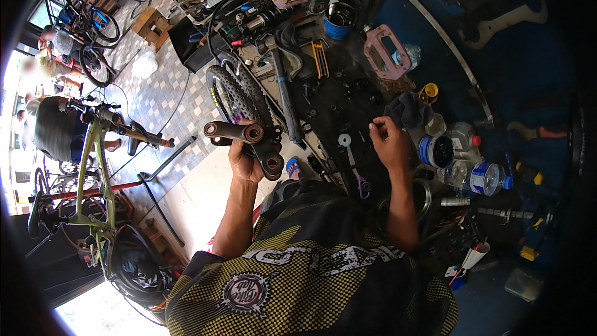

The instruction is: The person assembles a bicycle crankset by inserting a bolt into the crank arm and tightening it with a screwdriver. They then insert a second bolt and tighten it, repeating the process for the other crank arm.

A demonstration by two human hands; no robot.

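My left hand (244, 165) is closed around a dark suspension rocker link (252, 137), a bike part with round bearing holes at its ends, held up left of the bench edge. Above the cluttered dark bench (333, 112), my right hand (393, 144) has its fingers curled in and the thumb near the fingertips. Whatever it may pinch is too small to make out. Between the hands lies a spanner-like tool (352, 160) with a pale round head and a purple end. Small dark parts are scattered beyond it.
A dark rag (407, 109), a yellow cup (429, 93), a blue-labelled tin (435, 151) and plastic bottles (488, 178) crowd the right. Farther up are a folding hex key set (320, 59) and a pinkish pedal (386, 52). A green bike frame (91, 174) stands left.
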